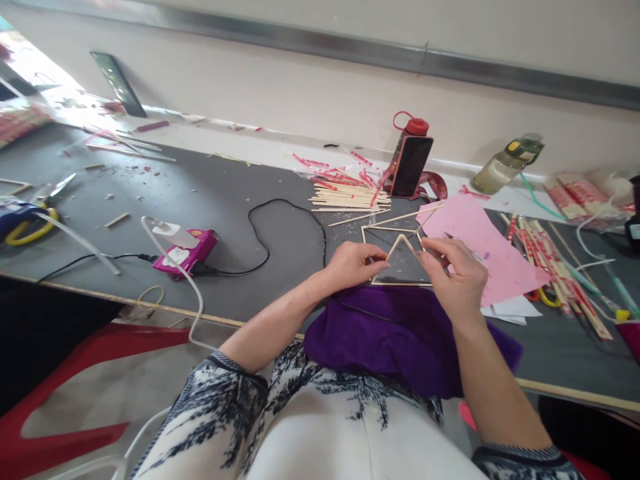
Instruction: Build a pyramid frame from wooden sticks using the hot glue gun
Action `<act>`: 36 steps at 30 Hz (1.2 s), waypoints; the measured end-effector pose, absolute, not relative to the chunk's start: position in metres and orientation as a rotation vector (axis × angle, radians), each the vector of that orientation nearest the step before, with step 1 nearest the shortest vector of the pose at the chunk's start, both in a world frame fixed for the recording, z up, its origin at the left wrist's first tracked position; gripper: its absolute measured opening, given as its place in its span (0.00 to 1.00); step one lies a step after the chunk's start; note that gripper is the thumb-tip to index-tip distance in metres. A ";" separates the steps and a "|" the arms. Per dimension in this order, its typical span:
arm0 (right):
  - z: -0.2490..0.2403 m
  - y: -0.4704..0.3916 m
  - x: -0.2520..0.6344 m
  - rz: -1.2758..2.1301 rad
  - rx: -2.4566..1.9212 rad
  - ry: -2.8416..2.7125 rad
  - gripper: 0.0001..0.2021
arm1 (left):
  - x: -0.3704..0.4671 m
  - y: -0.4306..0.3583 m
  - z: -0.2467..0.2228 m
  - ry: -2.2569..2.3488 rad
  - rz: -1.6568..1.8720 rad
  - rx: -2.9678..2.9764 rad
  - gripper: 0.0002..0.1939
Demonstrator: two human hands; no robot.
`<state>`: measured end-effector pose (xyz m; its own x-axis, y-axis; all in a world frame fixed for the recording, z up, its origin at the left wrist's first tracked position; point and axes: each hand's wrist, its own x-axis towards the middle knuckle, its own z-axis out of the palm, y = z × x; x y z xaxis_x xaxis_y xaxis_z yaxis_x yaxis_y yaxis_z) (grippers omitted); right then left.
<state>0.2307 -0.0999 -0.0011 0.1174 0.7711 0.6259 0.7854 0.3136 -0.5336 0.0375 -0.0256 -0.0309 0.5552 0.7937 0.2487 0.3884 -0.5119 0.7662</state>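
Two pale wooden sticks (397, 241) meet at a point in an upside-down V above the table. My left hand (357, 264) pinches the lower end of the left stick between thumb and fingers. The right stick's lower end is at the fingertips of my right hand (454, 272), which is closed on it. Just behind and beneath them lies an angular frame of joined sticks (390, 229), partly hidden by my hands. A purple cloth (390, 340) lies at the table edge below both hands.
A pile of loose sticks (345, 197) lies behind my left hand, near a phone (411, 167) propped on a bottle. Pink paper (485, 247) and wrapped sticks (560, 267) are to the right. A magenta box (187, 253) with cables and yellow-handled scissors (33, 227) lie left.
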 end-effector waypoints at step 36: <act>-0.048 -0.101 0.209 0.073 -1.832 -2.364 0.15 | 0.039 -0.029 -0.029 1.012 0.638 2.159 0.09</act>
